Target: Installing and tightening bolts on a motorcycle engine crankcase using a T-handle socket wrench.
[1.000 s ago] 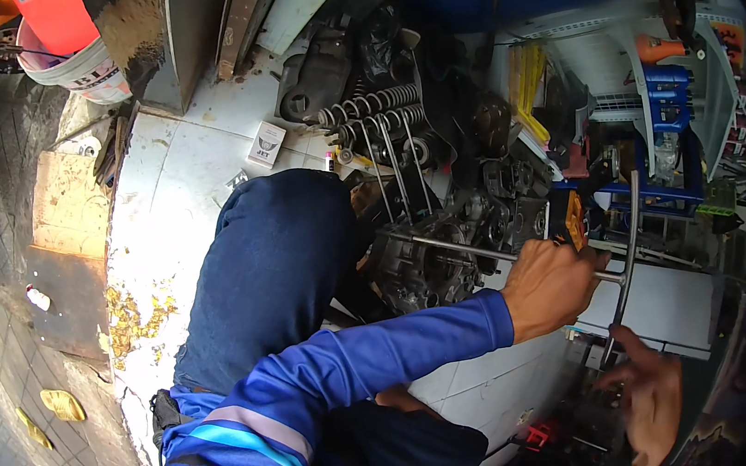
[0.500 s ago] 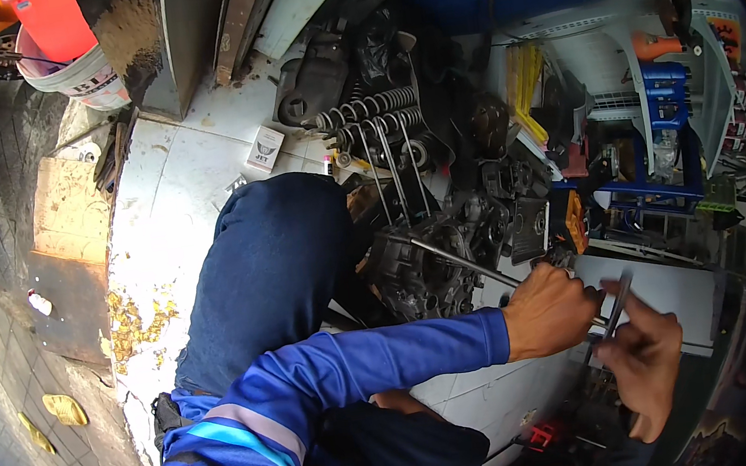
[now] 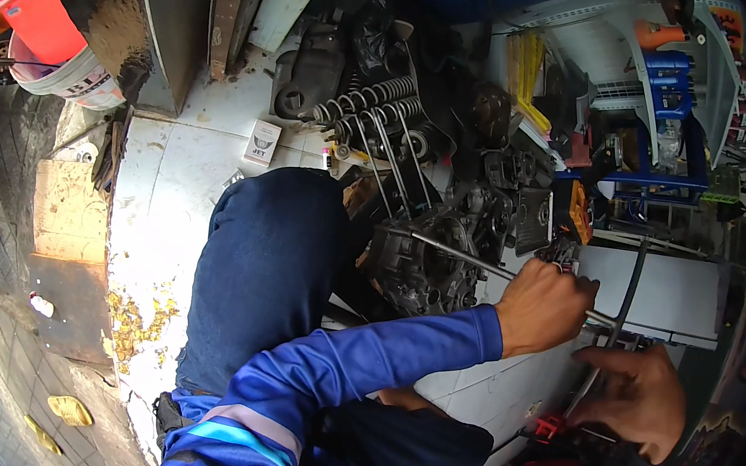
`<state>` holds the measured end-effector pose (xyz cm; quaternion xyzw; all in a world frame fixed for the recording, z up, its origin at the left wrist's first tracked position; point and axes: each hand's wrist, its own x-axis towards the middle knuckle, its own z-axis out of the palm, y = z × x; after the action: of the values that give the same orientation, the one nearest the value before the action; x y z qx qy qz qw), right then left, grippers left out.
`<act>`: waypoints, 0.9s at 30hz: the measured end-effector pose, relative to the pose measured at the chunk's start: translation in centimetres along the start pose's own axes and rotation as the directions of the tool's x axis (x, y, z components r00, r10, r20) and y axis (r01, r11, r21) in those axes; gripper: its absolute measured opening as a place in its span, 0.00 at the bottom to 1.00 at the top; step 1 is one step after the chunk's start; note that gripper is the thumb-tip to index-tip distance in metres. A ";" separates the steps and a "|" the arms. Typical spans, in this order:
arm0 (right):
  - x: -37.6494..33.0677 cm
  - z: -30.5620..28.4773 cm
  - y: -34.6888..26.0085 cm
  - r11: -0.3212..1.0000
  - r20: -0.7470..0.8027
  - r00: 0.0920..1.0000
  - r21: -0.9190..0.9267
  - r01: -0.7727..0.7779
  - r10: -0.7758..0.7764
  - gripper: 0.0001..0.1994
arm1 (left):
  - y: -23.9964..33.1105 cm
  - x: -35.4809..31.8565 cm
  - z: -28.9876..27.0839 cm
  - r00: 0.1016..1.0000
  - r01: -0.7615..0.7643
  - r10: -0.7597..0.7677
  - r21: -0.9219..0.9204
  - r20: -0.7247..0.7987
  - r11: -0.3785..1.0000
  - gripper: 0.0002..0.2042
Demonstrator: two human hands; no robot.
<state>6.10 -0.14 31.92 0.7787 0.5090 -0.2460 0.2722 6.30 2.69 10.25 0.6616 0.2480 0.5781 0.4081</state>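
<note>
My left hand (image 3: 545, 307), at the end of the blue sleeve, is closed round the shaft of a long metal T-handle wrench (image 3: 464, 257). The wrench's far end reaches over a dark engine block (image 3: 420, 274) in front of my knee; I cannot make out whether it sits on a fastener. Past my left fist, a crossbar (image 3: 632, 283) cuts across the shaft. Beside the crossbar's lower half is my right hand (image 3: 640, 400), fingers apart and curved around the bar without gripping it. Some of its fingertips are hard to make out.
Coil-spring shock absorbers (image 3: 371, 103) and other engine parts lie beyond the block. A small white box (image 3: 262, 142) rests on the tiles. A blue-framed rack (image 3: 673, 94) and a white panel (image 3: 659, 286) stand at right; a bucket (image 3: 80, 83) is at far left.
The crossbar has turned about the shaft. My right hand has moved lower and its fingers have spread. My left hand keeps its hold on the shaft.
</note>
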 end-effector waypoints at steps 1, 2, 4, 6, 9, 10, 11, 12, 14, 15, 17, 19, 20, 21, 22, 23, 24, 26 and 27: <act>0.6 -0.2 1.9 1.000 0.004 1.000 0.002 0.001 -0.001 0.27 | -0.2 0.0 0.0 1.000 0.004 -0.004 0.001 0.003 1.000 0.05; 0.9 -1.2 4.9 0.993 -0.023 0.999 -0.103 -0.051 0.049 0.37 | 0.2 0.3 0.2 0.999 -0.010 0.010 -0.005 -0.043 1.000 0.05; 2.6 -1.1 7.0 1.000 -0.292 0.956 0.016 -0.017 0.021 0.47 | 0.3 0.5 0.5 0.996 -0.020 0.021 0.008 -0.081 1.000 0.05; 2.6 -1.7 6.9 0.810 -0.329 0.944 0.558 0.178 0.019 0.46 | 0.8 -0.4 0.6 0.997 -0.048 0.048 0.004 -0.055 0.999 0.08; 0.8 -1.5 4.9 0.825 -0.072 0.937 0.454 0.337 -0.343 0.35 | 0.9 -1.5 1.7 0.996 -0.086 0.086 0.001 0.039 0.996 0.10; 0.5 -2.8 3.3 0.881 0.295 0.833 0.075 0.468 -0.467 0.33 | 0.8 -1.6 1.9 0.991 -0.106 0.104 0.022 0.079 0.994 0.10; 0.6 -2.0 3.4 0.876 0.300 0.826 0.082 0.475 -0.476 0.33 | 0.7 -1.3 1.3 0.998 -0.009 0.008 0.016 0.059 1.000 0.05; 0.7 -0.9 4.0 0.869 0.305 0.834 -0.038 0.494 -0.460 0.34 | 0.2 -1.0 0.7 0.999 0.019 -0.020 0.040 0.030 0.999 0.05; 1.3 -0.9 5.2 0.936 0.159 0.961 -0.240 0.258 -0.224 0.37 | -0.5 -0.4 -0.5 0.998 0.053 -0.052 0.030 -0.036 0.998 0.06; 1.7 -1.1 6.2 0.967 -0.009 0.992 -0.225 0.119 -0.125 0.41 | 0.0 -0.3 -0.2 0.999 0.043 -0.042 0.014 -0.034 0.999 0.06; 3.2 -0.3 6.9 0.973 -0.193 0.980 0.232 0.005 0.041 0.53 | 0.5 -0.5 0.2 1.000 -0.002 0.002 -0.004 -0.015 1.000 0.07; 1.9 -0.8 5.8 0.916 -0.062 0.998 0.399 0.038 -0.015 0.57 | 0.5 -0.8 0.5 0.999 -0.020 0.020 0.001 0.035 1.000 0.08; 0.8 -1.0 4.5 0.832 0.059 0.994 0.553 0.039 -0.087 0.60 | 0.4 -0.6 0.2 0.998 -0.011 0.010 0.011 0.068 1.000 0.08; -0.5 -1.0 3.3 0.903 0.097 0.975 0.406 0.142 -0.197 0.55 | 0.5 -0.3 -0.1 0.995 0.002 -0.004 0.022 0.103 1.000 0.08; -0.2 -1.3 3.4 0.942 0.196 0.935 0.220 0.252 -0.296 0.50 | 0.4 -0.1 -0.5 0.995 0.005 -0.007 0.020 0.104 1.000 0.08; 0.9 -1.7 4.1 0.919 0.315 0.867 0.046 0.392 -0.386 0.45 | -0.1 0.1 -1.1 0.996 0.036 -0.039 0.042 0.076 0.998 0.08; 1.2 -1.4 5.5 0.937 0.283 0.901 -0.022 0.348 -0.328 0.34 | -0.3 0.3 -1.6 0.997 0.056 -0.058 0.045 0.045 0.997 0.08; 2.3 -1.2 7.9 0.957 0.013 0.995 -0.275 0.095 -0.096 0.38 | -0.3 0.3 -1.5 1.000 0.025 -0.026 -0.026 -0.016 0.999 0.08; 3.5 -0.8 9.0 0.991 -0.149 0.988 0.128 -0.029 0.048 0.44 | 0.0 0.1 -1.2 1.000 0.020 -0.020 -0.024 -0.020 1.000 0.08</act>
<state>15.78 -0.29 31.75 0.8203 0.4966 -0.2124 0.1879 5.13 3.09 10.33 0.6483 0.2520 0.5837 0.4189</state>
